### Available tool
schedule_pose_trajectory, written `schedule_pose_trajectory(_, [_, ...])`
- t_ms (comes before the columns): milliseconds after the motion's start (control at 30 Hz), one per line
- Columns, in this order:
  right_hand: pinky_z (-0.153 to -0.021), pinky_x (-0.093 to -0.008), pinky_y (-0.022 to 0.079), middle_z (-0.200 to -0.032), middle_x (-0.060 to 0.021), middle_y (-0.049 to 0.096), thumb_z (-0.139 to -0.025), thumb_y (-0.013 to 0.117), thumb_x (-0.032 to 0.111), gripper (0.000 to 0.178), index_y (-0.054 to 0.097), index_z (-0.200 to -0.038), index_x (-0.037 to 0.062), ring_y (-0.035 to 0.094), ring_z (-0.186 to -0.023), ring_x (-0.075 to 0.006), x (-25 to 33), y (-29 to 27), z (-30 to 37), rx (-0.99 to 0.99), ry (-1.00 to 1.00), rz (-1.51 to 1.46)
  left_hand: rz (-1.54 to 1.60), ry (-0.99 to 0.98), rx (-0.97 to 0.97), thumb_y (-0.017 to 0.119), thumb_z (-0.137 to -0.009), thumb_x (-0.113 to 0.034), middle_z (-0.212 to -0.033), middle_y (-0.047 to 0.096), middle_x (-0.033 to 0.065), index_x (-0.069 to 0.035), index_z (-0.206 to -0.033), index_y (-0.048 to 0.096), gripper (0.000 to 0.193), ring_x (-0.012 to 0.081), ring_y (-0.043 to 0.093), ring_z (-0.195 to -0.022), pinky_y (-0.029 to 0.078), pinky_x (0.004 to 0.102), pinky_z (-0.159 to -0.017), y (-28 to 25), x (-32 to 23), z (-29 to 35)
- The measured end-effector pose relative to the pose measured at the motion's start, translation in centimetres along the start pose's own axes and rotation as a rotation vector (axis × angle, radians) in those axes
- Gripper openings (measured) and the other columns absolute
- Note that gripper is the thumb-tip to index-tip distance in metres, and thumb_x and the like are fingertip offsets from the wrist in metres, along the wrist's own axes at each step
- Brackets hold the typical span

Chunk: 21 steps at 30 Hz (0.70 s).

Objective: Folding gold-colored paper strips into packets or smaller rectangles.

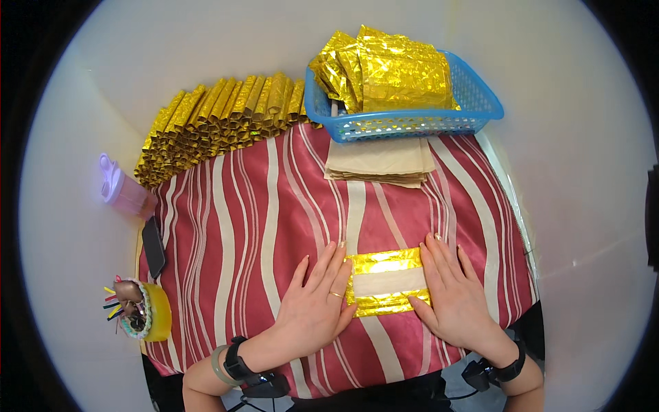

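Observation:
Near the front of the table lies a rectangular sheet of gold foil paper (389, 283), with shiny bands along its far and near sides and a beige paper strip between them. My left hand (309, 309) rests flat at its left edge, fingers stretched out and pointing away from me. At the right edge, my right hand (458, 295) also lies flat with its fingers extended, the thumb on the lower gold band. Neither hand grasps anything. Farther back is a stack of beige paper sheets (377, 161), directly in front of the basket.
A blue perforated basket (412, 129) holds gold foil sheets (405, 75). Piled rolled gold paper tubes (213, 123) stand at the back left. Along the left edge are a purple lidded cup (123, 189), a dark phone (154, 247) and a yellow decorated container (160, 312). A red striped cloth (247, 206) covers the table.

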State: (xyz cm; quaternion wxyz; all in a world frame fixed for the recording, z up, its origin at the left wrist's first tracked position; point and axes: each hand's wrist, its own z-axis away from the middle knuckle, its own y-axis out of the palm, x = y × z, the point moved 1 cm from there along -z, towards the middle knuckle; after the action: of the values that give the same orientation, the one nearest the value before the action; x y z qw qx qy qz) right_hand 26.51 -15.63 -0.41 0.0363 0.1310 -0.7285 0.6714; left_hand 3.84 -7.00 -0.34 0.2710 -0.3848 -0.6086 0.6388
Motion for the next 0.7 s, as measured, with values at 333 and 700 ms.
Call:
schedule_pose_trajectory(333, [-0.114,-0.0506,0.023,-0.148,-0.0247,0.036,-0.090,0.060,0.039,0.073,0.037,-0.139,-0.0089,0.033,-0.140,-0.0332,-0.5,-0.2,0.2,0.005,-0.048,-0.066,-0.046,-0.042,-0.034,0.065,-0.083,-0.032,-0.151,0.030,0.0252,0.000,-0.139,0.042,0.068,0.0428,0.023,-0.142,0.022,0.0574,-0.111,-0.5,0.5,-0.2])
schedule_pose_trajectory(700, [-0.105,-0.0469,0.037,-0.141,-0.0227,0.044,-0.083,0.069,0.041,0.066,0.051,-0.133,0.0022,0.044,-0.129,-0.0334,-0.6,-1.4,1.7,0.032,-0.166,-0.066,-0.013,0.008,-0.241,0.077,-0.073,-0.024,-0.141,0.039,0.0160,-0.011,-0.129,0.054,0.062,0.0388,0.035,-0.127,0.032,0.0508,-0.105,-1.9,4.2,-3.8])
